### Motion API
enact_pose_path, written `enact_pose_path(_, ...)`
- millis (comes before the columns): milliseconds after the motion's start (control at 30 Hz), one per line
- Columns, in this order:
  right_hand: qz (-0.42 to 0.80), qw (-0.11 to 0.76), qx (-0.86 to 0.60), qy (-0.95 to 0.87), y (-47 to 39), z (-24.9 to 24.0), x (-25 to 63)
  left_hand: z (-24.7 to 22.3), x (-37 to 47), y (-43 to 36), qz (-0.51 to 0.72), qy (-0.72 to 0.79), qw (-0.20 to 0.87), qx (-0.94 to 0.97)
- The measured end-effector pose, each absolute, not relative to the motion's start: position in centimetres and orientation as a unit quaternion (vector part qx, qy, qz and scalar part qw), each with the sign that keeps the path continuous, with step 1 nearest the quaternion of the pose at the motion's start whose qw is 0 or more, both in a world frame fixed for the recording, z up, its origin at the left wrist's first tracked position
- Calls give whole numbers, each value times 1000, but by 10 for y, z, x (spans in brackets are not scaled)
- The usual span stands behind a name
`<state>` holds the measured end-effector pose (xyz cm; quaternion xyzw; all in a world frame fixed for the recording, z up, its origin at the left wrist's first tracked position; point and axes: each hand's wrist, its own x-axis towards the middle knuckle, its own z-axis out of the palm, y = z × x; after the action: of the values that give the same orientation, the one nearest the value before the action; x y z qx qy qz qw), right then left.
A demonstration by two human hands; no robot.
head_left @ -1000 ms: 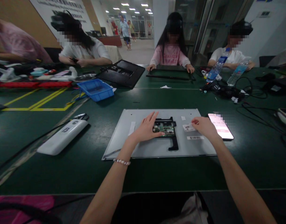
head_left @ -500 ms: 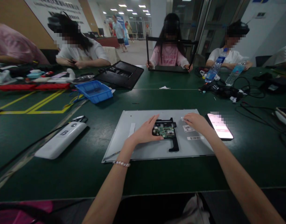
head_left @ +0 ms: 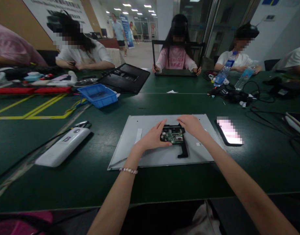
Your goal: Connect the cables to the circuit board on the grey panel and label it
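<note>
A green circuit board in a black plastic frame lies on the pale grey back of a flat panel. My left hand grips the left side of the board, fingers along its far edge and thumb along its near edge. Over the frame's far right corner, my right hand has its fingertips pinched together. Whatever is between those fingertips is too small or hidden to make out. Right of the board, a small white label shows beside my right forearm.
A lit phone lies right of the panel, a white power bank with a cable to the left. Farther back are a blue basket, a black casing and two bottles. Across the table, a person holds a black frame.
My right hand has moved left from the panel's labels to the frame's far right corner, its fingers still pinched. My left hand stays on the board.
</note>
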<state>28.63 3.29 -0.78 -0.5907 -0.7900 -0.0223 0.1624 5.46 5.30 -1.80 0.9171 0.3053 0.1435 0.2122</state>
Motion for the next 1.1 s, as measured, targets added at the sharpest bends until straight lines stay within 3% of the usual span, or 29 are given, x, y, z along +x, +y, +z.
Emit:
enact_pose_path(200, -9, 109, -568, -816, 52, -13, 243, -20, 55, 54, 152, 297, 205, 920)
enact_pose_path(700, 64, 163, -561, -809, 51, -17, 242, -24, 54, 55, 151, 298, 194, 922)
enact_pose_path(900, 73, 207, -575, -788, 26, -10, 289, -23, 52, 54, 123, 320, 190, 920)
enact_pose_path(1100, 136, 184, -638, -735, -10, -24, 367, -11, 58, 45, 120, 322, 152, 927)
